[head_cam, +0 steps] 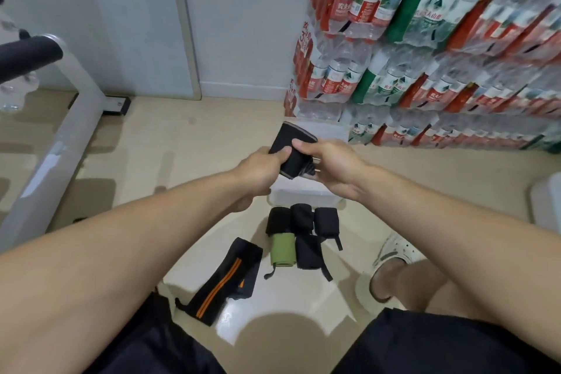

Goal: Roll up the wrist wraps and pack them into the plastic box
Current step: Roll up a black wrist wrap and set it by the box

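Ahead: both hands, left hand (261, 171) and right hand (331, 165), meet on a black wrist wrap (290, 149) above the clear plastic box (299, 196), covering most of its opening.
Below the box: four black rolled wraps (302, 217) and a green rolled wrap (283, 249) lie packed together, touching.
Lower left: a flat black wrap with orange stripes (226, 279) lies apart; bare beige floor (170, 143) around it.
Right: stacked packs of water bottles (425, 55) wall that side.
Left: a grey metal frame (60, 143) slants across.
Near right: a white clog on a foot (391, 255), probably just clear of the rolls.
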Demonstrator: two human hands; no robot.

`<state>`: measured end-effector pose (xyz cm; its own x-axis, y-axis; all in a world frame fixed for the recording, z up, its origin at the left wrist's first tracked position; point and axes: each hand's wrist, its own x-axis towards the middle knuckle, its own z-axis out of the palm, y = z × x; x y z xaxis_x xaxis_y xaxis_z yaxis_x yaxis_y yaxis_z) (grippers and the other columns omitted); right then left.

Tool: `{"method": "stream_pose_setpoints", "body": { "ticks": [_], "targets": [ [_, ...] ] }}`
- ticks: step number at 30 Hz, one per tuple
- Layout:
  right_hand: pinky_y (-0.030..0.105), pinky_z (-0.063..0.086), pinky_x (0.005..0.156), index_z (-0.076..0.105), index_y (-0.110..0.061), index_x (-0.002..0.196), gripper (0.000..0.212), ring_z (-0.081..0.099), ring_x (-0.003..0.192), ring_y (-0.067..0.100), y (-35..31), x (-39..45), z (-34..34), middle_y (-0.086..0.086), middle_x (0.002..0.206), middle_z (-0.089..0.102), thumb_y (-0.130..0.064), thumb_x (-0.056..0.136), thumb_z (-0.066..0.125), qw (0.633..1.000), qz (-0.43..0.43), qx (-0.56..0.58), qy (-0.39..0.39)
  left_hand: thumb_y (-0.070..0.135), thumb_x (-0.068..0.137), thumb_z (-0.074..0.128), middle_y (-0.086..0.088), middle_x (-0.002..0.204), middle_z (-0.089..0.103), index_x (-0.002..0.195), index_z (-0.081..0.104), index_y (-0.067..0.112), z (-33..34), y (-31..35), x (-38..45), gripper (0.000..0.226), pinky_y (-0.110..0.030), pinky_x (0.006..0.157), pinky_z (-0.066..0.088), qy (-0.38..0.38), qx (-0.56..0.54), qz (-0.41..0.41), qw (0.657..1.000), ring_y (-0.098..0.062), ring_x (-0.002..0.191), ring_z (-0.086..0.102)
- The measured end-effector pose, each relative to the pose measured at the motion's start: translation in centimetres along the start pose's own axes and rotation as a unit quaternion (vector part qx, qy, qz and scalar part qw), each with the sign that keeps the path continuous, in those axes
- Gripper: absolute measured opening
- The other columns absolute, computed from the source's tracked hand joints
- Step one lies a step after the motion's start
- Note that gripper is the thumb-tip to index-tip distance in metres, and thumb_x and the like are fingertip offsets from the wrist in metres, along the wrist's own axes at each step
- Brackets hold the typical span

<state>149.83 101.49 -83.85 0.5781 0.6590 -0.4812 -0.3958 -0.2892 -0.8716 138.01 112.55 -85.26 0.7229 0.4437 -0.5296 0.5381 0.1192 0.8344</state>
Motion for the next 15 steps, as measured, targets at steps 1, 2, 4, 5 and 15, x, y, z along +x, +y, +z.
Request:
{"method": "stream_pose_setpoints", "body": {
  "ticks": [1,2,4,5,15],
  "targets": [
    [0.031,0.06,0.082,0.072,-0.01,0.102,0.01,0.072,0.089,0.02,0.8,0.6,-0.9,0.006,0.094,0.077,-0.013,0.093,0.073,0.999,0.003,-0.036,0.003,0.055,0.099,0.05,-0.002,0.136,0.061,0.135,0.055,0.025,0.3,-0.2,0.4,0.048,-0.037,0.094,0.046,-0.022,0.054,-0.019,0.998,-0.023,0.12,0.056],
    [0.028,0.058,0.075,0.072,-0.012,0.1,0.007,0.071,0.083,0.018,1.3,1.2,-1.6,0.003,0.091,0.077,-0.013,0.093,0.072,0.997,0.007,-0.074,0.004,0.055,0.099,0.051,-0.001,0.14,0.057,0.139,0.054,0.025,0.6,-0.4,0.7,0.05,-0.036,0.093,0.044,-0.044,0.112,-0.034,0.992,-0.023,0.12,0.053],
    [0.03,0.06,0.076,0.071,-0.015,0.106,0.014,0.074,0.086,0.019,2.6,2.7,-3.1,0.003,0.094,0.078,-0.012,0.092,0.073,0.991,0.02,-0.133,0.014,0.051,0.099,0.055,-0.002,0.143,0.052,0.147,0.045,0.022,1.1,-0.6,1.4,0.057,-0.033,0.093,0.042,-0.082,0.249,-0.036,0.964,-0.023,0.121,0.05],
    [0.036,0.062,0.083,0.068,-0.015,0.11,0.02,0.075,0.091,0.022,3.3,3.5,-3.9,0.005,0.099,0.078,-0.012,0.091,0.074,0.987,0.029,-0.156,0.022,0.047,0.099,0.056,-0.004,0.146,0.049,0.151,0.039,0.019,1.5,-0.4,1.6,0.061,-0.031,0.093,0.041,-0.095,0.321,-0.019,0.942,-0.023,0.123,0.049],
    [0.033,0.052,0.089,0.063,-0.015,0.097,0.021,0.065,0.105,0.025,12.2,7.6,-13.9,0.006,0.107,0.069,-0.016,0.085,0.081,0.905,0.145,-0.391,0.077,0.047,0.1,0.055,-0.003,0.164,0.023,0.161,0.018,0.023,5.4,0.3,3.8,0.075,-0.04,0.116,0.034,-0.177,0.517,0.058,0.836,-0.027,0.146,0.034]
  ]
}}
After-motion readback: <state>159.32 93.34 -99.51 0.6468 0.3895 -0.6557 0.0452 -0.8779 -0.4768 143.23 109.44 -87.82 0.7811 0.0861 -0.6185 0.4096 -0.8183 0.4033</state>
